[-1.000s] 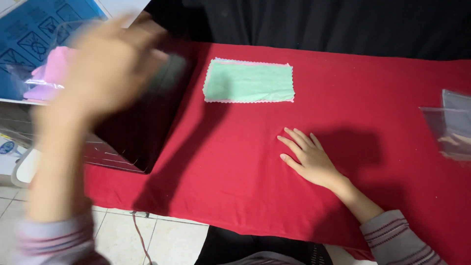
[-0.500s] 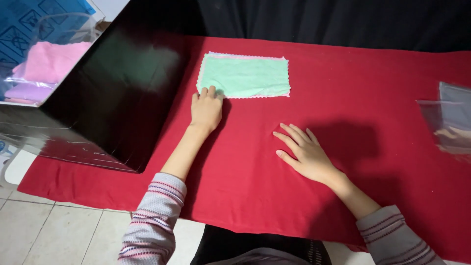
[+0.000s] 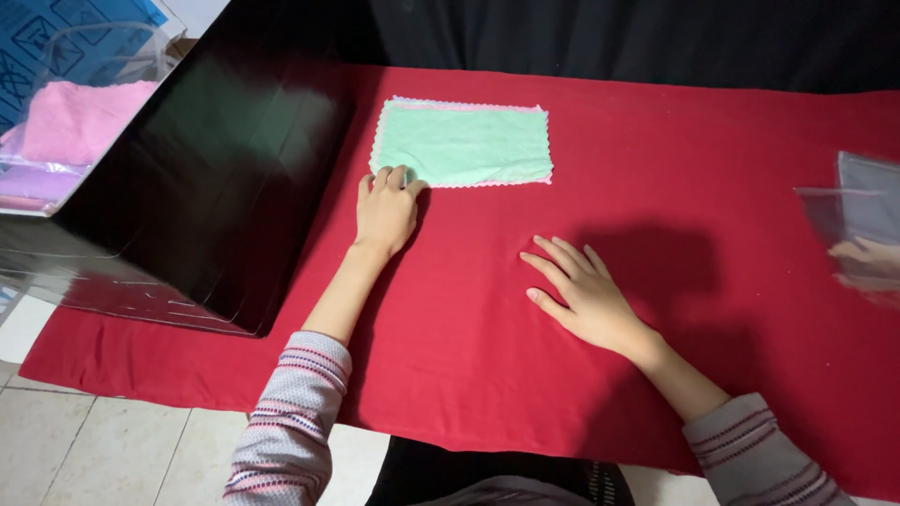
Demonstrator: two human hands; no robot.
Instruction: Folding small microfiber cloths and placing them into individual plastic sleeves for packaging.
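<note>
A light green cloth (image 3: pixel 466 142) with a zigzag edge lies flat on the red tablecloth (image 3: pixel 675 169), with a pink edge of another cloth showing under it. My left hand (image 3: pixel 384 211) rests palm down with its fingertips touching the green cloth's near left corner. My right hand (image 3: pixel 581 295) lies flat and open on the red tablecloth, apart from the cloth, holding nothing.
A large black glossy panel (image 3: pixel 202 178) leans at the left of the table. Behind it stands a clear container with pink cloths (image 3: pixel 70 126). A clear plastic box (image 3: pixel 858 225) sits at the right edge. Tiled floor (image 3: pixel 94 450) shows below the table's front edge.
My left hand came down from the raised, blurred position at the left and settled on the green cloth's near left corner. My right hand stayed flat on the tablecloth.
</note>
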